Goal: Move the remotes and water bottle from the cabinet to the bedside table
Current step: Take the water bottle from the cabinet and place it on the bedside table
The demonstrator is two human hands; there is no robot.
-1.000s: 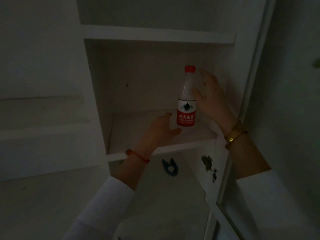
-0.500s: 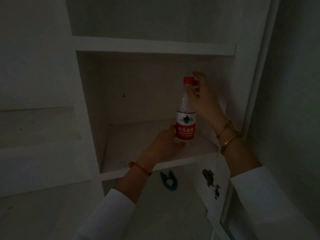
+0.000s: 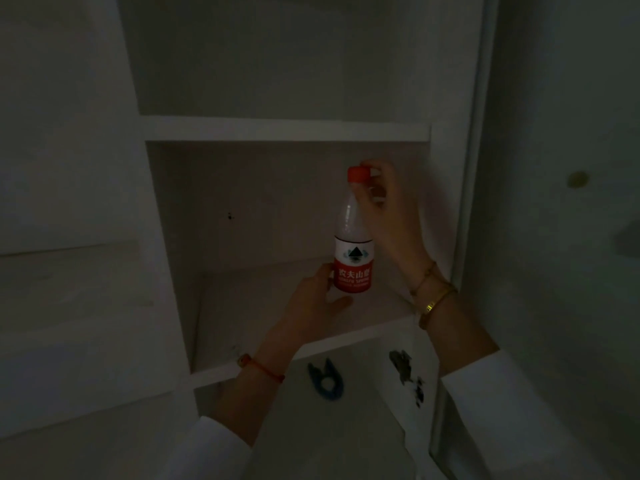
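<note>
A clear water bottle (image 3: 353,237) with a red cap and a red-and-white label stands upright in the open white cabinet (image 3: 287,128), at the right of the middle shelf. My right hand (image 3: 388,209) holds its neck just under the cap, fingers curled round it. My left hand (image 3: 313,303) wraps the bottom of the bottle below the label, thumb in front. No remotes show in this dim view.
A blue clip-like object (image 3: 325,381) lies on the shelf below. The open cabinet door (image 3: 408,382) with its dark hinge stands at the lower right. A second door with a round knob (image 3: 577,179) is to the right.
My right hand has slid up from the bottle's side to its neck by the cap. My left hand has closed in on the bottle's base. The view tilted upward.
</note>
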